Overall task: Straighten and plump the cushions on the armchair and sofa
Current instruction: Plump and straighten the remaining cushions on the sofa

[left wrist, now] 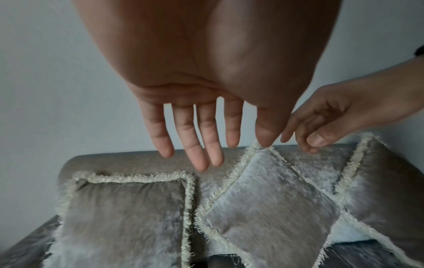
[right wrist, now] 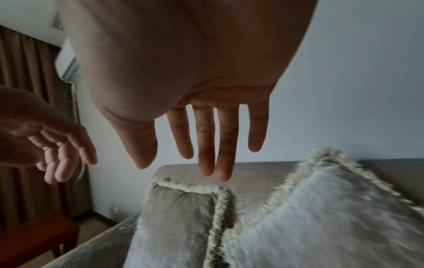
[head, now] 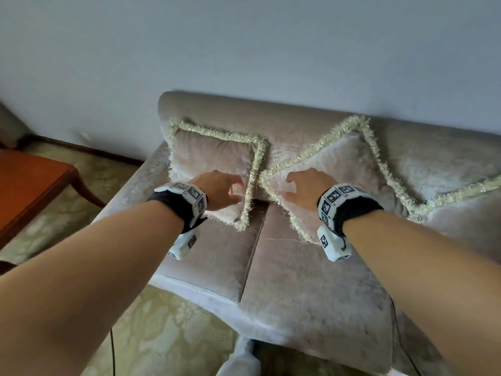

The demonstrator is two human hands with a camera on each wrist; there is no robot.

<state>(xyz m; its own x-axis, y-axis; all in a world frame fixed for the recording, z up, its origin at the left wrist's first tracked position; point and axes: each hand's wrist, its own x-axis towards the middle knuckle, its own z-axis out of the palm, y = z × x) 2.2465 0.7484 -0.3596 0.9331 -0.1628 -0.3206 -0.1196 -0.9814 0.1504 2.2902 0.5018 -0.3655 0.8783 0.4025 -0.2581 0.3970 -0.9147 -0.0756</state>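
Three beige velvet cushions with pale fringe lean on the sofa (head: pixel 311 289) back. The left cushion (head: pixel 211 156) stands square against the armrest end. The middle cushion (head: pixel 339 164) is turned on a corner like a diamond. A third cushion (head: pixel 461 213) lies at the right, partly out of view. My left hand (head: pixel 225 191) hovers in front of the left cushion, fingers straight and spread, holding nothing (left wrist: pixel 197 145). My right hand (head: pixel 306 188) hovers over the middle cushion, fingers straight, also holding nothing (right wrist: pixel 206 154).
A red-brown wooden table (head: pixel 29 180) stands left of the sofa on patterned carpet (head: pixel 162 335). A plain wall (head: pixel 244 50) runs behind the sofa. Brown curtains (right wrist: pixel 27 90) hang at the far left. A thin cable (head: pixel 112 348) trails on the floor.
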